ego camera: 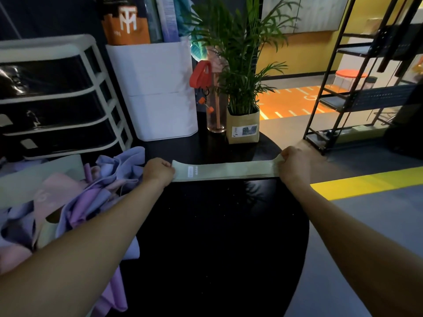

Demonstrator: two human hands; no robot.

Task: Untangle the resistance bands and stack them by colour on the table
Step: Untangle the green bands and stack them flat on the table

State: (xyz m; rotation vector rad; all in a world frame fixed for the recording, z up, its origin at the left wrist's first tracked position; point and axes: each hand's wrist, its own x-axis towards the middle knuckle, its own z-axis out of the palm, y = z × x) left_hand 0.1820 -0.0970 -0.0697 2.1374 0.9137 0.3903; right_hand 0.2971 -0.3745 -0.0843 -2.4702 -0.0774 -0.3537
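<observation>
Pale green flat rubber resistance band [225,171] is pulled out straight over the far side of the round black table [217,236], left hand [159,171] fisted round one end and right hand [294,167] bunching up the other. Looks like the flatten-it-out step, so next I'd guess it gets laid down flat to start a green stack. The rest, a tangled heap of lilac, purple and pink bands [75,197], sits at the table's left edge. The band has a small white label, too blurry to read. The orange bag [126,25] at the back shows a "TM" style logo.
</observation>
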